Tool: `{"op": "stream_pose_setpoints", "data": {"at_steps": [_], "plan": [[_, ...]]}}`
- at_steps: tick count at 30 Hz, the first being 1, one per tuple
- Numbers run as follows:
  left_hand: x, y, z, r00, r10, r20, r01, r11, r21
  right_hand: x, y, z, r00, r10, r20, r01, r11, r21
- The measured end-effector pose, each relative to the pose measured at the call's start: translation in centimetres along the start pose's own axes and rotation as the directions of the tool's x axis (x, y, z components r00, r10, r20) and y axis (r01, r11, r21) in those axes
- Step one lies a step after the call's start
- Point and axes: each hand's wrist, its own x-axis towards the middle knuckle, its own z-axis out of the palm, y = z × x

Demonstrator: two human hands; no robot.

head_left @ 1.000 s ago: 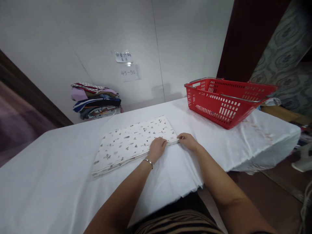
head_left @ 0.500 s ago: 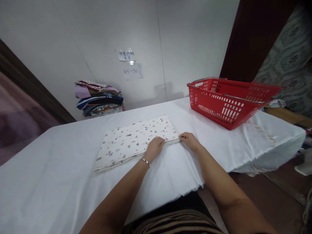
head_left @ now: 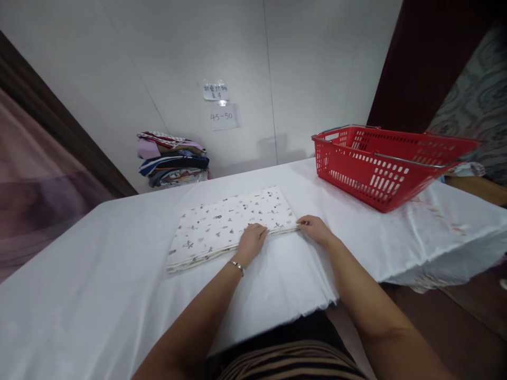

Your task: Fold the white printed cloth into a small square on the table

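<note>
One red basket [head_left: 358, 168] stands beyond and right of the right hand [head_left: 316, 229], a clothes pile [head_left: 174, 160] beyond and left of the left hand [head_left: 252, 241], both well apart. On white tablecloth [head_left: 99, 274], the folded patterned cloth [head_left: 225, 221] lies under and beyond the left fingers and left of the right ones, long axis sideways, right end angled away. Right fingers pinch its near right corner; left fingers rest on its near edge, grip hard to tell
</note>
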Motion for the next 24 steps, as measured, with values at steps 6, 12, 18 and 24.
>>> {"op": "stream_pose_setpoints", "data": {"at_steps": [6,12,18,24], "plan": [[0.78,0.53,-0.35,1.000,-0.013,0.015,0.012,0.999,0.052,-0.23,-0.43,-0.08,1.000,-0.025,-0.002,0.025,1.000,-0.016],[0.08,0.43,-0.26,0.996,0.081,0.023,-0.083,0.992,0.096,0.10,0.00,0.21,1.000,-0.027,-0.009,0.026,0.999,-0.026],[0.10,0.30,-0.46,0.999,0.004,0.049,-0.006,0.999,0.050,-0.18,-0.27,0.06,1.000,0.007,0.003,-0.007,1.000,-0.015],[0.61,0.35,-0.94,0.995,-0.084,0.048,0.087,0.994,-0.060,-0.36,-0.37,-0.10,1.000,0.003,0.007,-0.003,1.000,-0.016]]}}
